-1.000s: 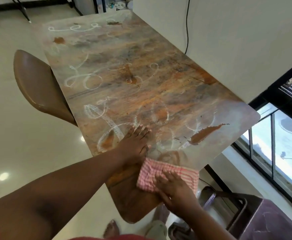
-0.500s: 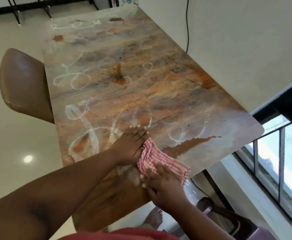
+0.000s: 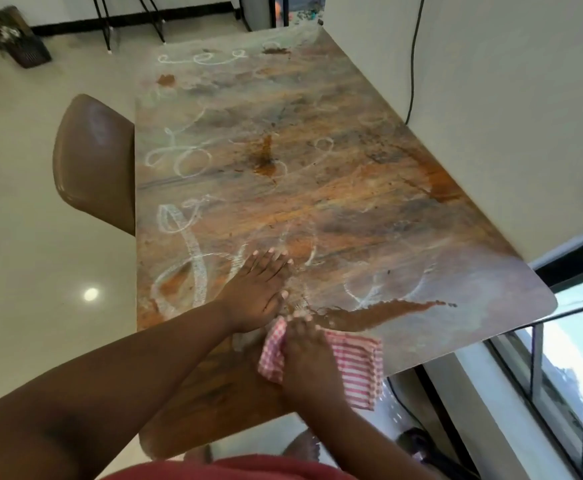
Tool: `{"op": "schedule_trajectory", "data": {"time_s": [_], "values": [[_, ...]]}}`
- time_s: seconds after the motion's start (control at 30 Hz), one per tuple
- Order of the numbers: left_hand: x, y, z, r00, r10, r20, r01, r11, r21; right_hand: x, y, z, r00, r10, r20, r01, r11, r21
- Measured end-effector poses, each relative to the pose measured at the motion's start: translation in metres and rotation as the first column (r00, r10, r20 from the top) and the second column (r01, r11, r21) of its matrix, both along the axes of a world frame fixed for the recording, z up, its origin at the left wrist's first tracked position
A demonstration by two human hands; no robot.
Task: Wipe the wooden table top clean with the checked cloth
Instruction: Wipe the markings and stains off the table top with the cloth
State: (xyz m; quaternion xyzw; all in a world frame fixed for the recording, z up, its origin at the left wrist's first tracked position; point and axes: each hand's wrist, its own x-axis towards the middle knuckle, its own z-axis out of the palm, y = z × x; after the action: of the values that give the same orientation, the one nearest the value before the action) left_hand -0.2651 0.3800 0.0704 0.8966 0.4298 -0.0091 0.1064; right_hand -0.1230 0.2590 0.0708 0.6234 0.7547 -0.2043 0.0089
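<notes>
Your right hand (image 3: 305, 355) lies flat on top of the checked cloth (image 3: 355, 368) and presses it down on the tabletop (image 3: 335, 188). The fingers are close together and point to about 12 o'clock, with the tips at the far edge of the cloth. You cannot see if the thumb curls under the cloth, because the hand hides it.

The cloth is red and white. It sits at the near end of the tabletop, at about 5 o'clock from the middle of the wood. It is folded, and its long side runs from 9 o'clock to 3 o'clock. Its right end hangs a little over the tabletop edge. Your hand covers its left half.

Your left hand (image 3: 255, 292) rests flat on the wood just beside the cloth, at about 10 o'clock from it. Its fingers are straight and close together, and it holds nothing.

A long brown spill (image 3: 383, 311) lies just past the cloth and stretches out toward 3 o'clock. Its near end touches your right fingertips. White loopy marks (image 3: 193, 258) curl over the left side of the wood, and your left hand hides part of them. More brown spots (image 3: 265, 161) sit farther up.

A brown chair (image 3: 92, 161) is tucked in at 9 o'clock, with part of it under the tabletop. A black cable (image 3: 413, 57) runs down the wall at 1 o'clock. Your red top (image 3: 234, 469) is cut off at the bottom.
</notes>
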Motion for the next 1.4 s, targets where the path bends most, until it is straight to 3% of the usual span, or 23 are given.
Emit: {"op": "schedule_trajectory", "data": {"time_s": [0.2,0.33,0.4,0.47,0.63,0.7,0.83,0.9,0.97,1.07,1.17,1.27,1.33,1.4], "values": [[-0.004,-0.002,0.003,1.000,0.025,-0.003,-0.025,1.000,0.002,0.050,-0.022,-0.004,0.879,0.465,-0.105,-0.449,0.881,0.147],[-0.008,-0.007,-0.002,0.999,0.031,-0.017,-0.031,0.999,-0.017,0.085,0.008,0.000,0.947,0.319,-0.042,-0.307,0.936,0.171],[-0.009,-0.008,-0.006,0.999,0.034,-0.019,-0.034,0.999,-0.013,0.067,0.032,0.001,0.987,0.153,-0.042,-0.146,0.978,0.147],[-0.009,-0.008,-0.008,0.999,0.039,-0.015,-0.039,0.999,-0.013,0.030,0.042,-0.001,0.996,0.086,0.007,-0.086,0.980,0.179],[-0.016,0.002,-0.007,1.000,0.028,-0.011,-0.028,1.000,-0.005,-0.009,-0.006,-0.008,0.894,0.447,-0.021,-0.437,0.883,0.171],[-0.021,0.008,-0.002,0.999,0.023,-0.034,-0.023,1.000,0.007,0.021,-0.023,-0.011,0.885,0.459,-0.076,-0.443,0.882,0.159],[-0.027,0.012,0.006,0.999,-0.008,-0.046,0.010,0.999,0.036,0.109,-0.033,-0.015,0.940,0.336,-0.053,-0.317,0.921,0.226],[-0.030,0.011,0.007,0.999,-0.028,-0.037,0.030,0.999,0.042,0.138,-0.018,-0.010,0.997,0.069,-0.041,-0.056,0.965,0.257],[-0.029,0.008,0.005,0.996,-0.066,-0.060,0.068,0.997,0.034,0.141,0.007,-0.010,0.970,-0.232,-0.071,0.242,0.936,0.257],[-0.017,0.007,0.003,0.995,-0.096,-0.037,0.096,0.995,-0.008,0.104,0.039,-0.013,0.930,-0.361,-0.070,0.367,0.898,0.242],[0.003,0.012,0.002,0.993,-0.119,-0.019,0.119,0.993,-0.014,0.069,0.020,-0.018,0.991,-0.127,-0.031,0.131,0.973,0.192],[0.026,0.019,0.003,0.992,-0.124,0.009,0.124,0.992,-0.002,0.106,-0.020,-0.018,0.983,0.173,-0.067,-0.151,0.957,0.249],[0.041,0.023,0.003,0.991,-0.134,0.008,0.134,0.991,-0.009,0.152,-0.027,-0.019,0.973,0.220,-0.073,-0.190,0.936,0.297],[0.058,0.028,0.001,0.989,-0.148,-0.023,0.148,0.988,-0.037,0.196,-0.008,-0.016,0.987,0.139,-0.086,-0.103,0.938,0.331]]}}
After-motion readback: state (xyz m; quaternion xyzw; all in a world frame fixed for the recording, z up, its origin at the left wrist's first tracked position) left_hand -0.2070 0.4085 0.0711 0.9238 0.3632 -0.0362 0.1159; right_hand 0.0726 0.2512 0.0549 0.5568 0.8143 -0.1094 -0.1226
